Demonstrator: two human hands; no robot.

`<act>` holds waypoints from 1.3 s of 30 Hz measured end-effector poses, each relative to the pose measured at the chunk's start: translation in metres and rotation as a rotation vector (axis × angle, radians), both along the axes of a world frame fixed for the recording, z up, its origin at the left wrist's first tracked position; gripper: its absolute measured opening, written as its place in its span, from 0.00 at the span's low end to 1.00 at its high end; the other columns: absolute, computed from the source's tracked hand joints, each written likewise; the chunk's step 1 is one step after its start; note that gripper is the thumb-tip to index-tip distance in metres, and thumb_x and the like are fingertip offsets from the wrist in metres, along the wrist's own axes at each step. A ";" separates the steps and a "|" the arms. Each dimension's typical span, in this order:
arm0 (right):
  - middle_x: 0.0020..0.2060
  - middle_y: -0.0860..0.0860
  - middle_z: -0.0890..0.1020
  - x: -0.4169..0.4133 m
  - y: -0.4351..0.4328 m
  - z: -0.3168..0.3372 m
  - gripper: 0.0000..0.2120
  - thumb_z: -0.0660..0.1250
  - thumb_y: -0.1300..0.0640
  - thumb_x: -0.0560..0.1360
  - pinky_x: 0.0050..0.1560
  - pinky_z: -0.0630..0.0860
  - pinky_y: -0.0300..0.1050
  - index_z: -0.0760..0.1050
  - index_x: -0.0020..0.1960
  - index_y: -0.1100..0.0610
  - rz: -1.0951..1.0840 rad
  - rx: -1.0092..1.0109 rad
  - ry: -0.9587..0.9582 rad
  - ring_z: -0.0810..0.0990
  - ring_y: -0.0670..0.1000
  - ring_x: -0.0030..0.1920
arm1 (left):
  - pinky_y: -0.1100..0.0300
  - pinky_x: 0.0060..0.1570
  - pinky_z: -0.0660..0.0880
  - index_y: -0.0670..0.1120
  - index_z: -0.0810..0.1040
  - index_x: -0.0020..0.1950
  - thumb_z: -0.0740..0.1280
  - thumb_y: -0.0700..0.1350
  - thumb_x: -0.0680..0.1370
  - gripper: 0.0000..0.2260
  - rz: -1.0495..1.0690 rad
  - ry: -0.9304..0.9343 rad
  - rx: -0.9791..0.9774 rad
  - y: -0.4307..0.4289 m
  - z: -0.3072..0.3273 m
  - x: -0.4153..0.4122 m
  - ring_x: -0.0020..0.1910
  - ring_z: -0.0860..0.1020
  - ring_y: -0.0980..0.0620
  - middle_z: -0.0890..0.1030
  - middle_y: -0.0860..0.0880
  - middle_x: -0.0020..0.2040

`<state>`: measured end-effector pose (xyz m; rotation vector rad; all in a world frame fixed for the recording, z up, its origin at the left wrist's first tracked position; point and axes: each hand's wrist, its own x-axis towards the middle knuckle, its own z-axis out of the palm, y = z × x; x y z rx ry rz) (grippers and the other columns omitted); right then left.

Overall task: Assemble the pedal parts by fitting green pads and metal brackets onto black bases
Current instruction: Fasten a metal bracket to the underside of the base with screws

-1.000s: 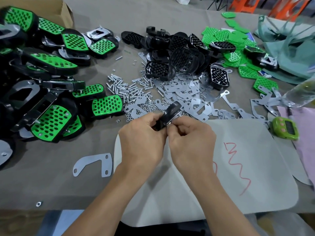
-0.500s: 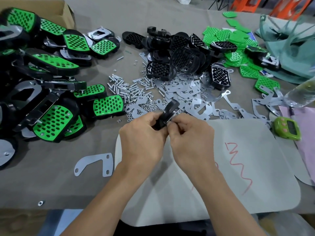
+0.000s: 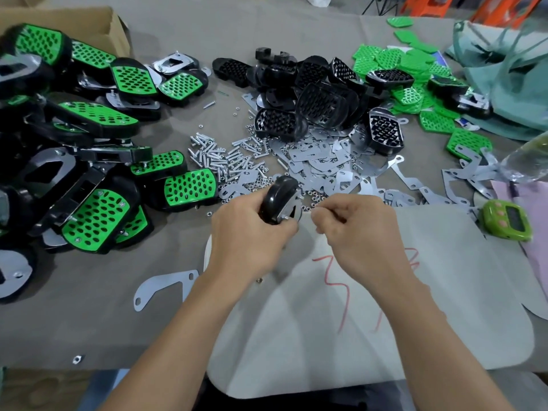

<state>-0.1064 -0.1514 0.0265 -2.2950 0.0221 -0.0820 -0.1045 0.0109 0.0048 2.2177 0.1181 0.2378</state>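
Observation:
My left hand (image 3: 247, 232) grips a black pedal base (image 3: 277, 197) turned on edge, with a metal bracket (image 3: 292, 209) on its right face and screw ends sticking out of it. My right hand (image 3: 353, 229) is a little to the right of the base, fingers curled; thumb and forefinger pinch together, and what they hold is too small to make out. Bare black bases (image 3: 320, 99) are heaped at the back centre, loose green pads (image 3: 406, 63) at the back right, metal brackets (image 3: 323, 161) and screws (image 3: 216, 157) in the middle.
Finished green-and-black pedals (image 3: 98, 221) fill the left side next to a cardboard box (image 3: 89, 22). A lone bracket (image 3: 166, 284) lies front left. A pale mat (image 3: 444, 292) with red scribble lies under my hands. A green timer (image 3: 507, 221) sits at the right.
My right hand has drawn away from the base to the right, leaving a gap. The left hand has turned the base more upright, showing the bracket face.

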 end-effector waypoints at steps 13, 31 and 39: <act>0.24 0.52 0.73 0.009 0.014 0.009 0.10 0.66 0.60 0.76 0.35 0.67 0.46 0.75 0.36 0.59 0.082 -0.226 -0.112 0.70 0.53 0.31 | 0.61 0.30 0.73 0.65 0.81 0.47 0.71 0.51 0.61 0.16 0.021 0.115 -0.154 -0.013 -0.003 -0.007 0.32 0.77 0.45 0.81 0.52 0.30; 0.28 0.51 0.76 -0.002 0.026 0.003 0.08 0.65 0.58 0.76 0.40 0.69 0.51 0.76 0.38 0.57 -0.074 -0.190 -0.115 0.73 0.57 0.35 | 0.64 0.26 0.67 0.66 0.80 0.40 0.72 0.52 0.61 0.11 0.050 0.022 -0.154 -0.019 -0.007 -0.007 0.25 0.66 0.57 0.75 0.54 0.26; 0.26 0.49 0.81 0.004 0.017 0.004 0.08 0.69 0.58 0.73 0.32 0.75 0.44 0.79 0.35 0.54 -0.114 0.070 0.025 0.76 0.50 0.27 | 0.59 0.30 0.74 0.65 0.79 0.43 0.69 0.58 0.60 0.13 0.052 0.042 -0.111 -0.019 -0.006 -0.007 0.29 0.76 0.51 0.80 0.56 0.28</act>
